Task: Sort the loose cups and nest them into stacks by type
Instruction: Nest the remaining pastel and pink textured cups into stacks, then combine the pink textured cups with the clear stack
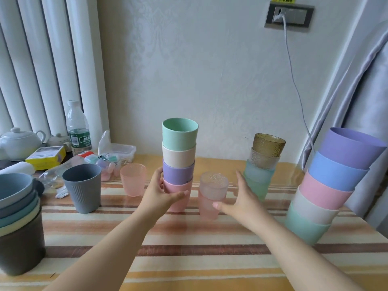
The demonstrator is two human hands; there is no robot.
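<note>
Gripping the pastel stack (178, 162), left hand (160, 191); right hand (241, 198) spread beside frosted cups (212, 196).

Four-cup stack (178, 162) centre; two-cup stack (212, 194) right; lone cup (132, 179) left.

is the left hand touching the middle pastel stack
Touching. The head view shows the left hand wrapped around the pink bottom cup of the pastel stack, thumb across its front and fingers behind its left side.
</note>
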